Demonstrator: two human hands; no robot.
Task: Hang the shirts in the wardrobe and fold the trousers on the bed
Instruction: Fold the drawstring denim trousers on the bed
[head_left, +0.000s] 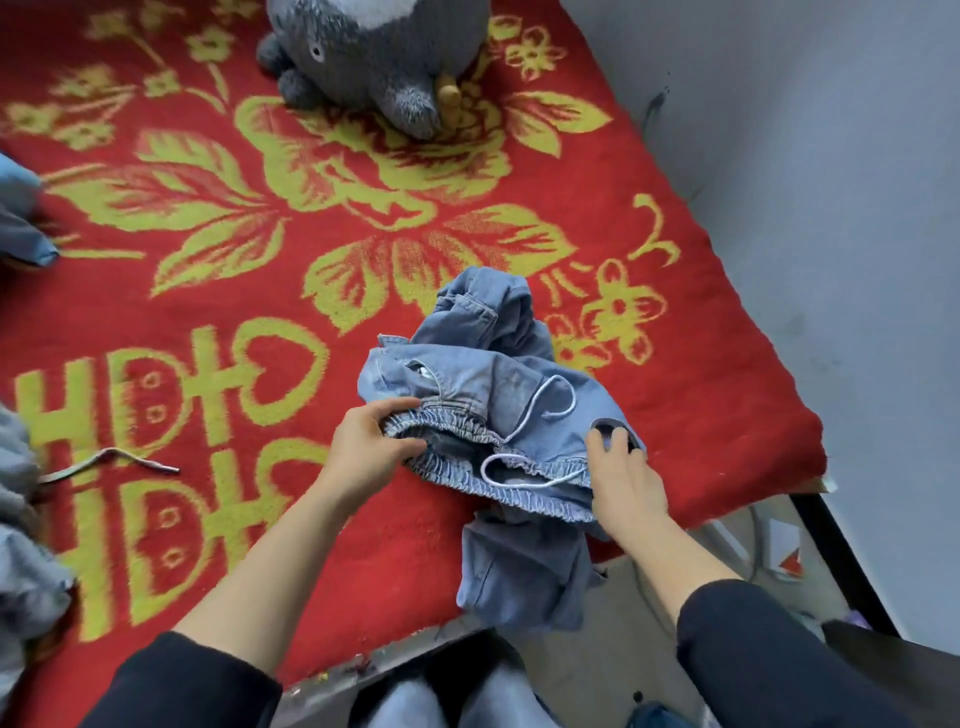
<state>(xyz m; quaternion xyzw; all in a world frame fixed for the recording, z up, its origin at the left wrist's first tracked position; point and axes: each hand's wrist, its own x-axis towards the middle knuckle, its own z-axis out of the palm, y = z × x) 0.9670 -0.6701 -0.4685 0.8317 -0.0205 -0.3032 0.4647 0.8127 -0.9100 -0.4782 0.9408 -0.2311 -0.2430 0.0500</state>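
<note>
Light blue denim trousers (498, 395) with an elastic waistband and a white drawstring lie crumpled near the front right corner of the bed. One leg hangs over the bed's front edge. My left hand (371, 447) grips the left end of the waistband, thumb on top. My right hand (621, 478) holds the right end of the waistband, its fingers curled into the fabric.
The bed carries a red blanket (208, 322) with yellow flowers. A grey plush toy (379, 57) sits at the far side. More blue and grey clothes (21, 519) lie along the left edge, with a loose cord (111, 462) beside them. A grey wall (831, 208) stands to the right.
</note>
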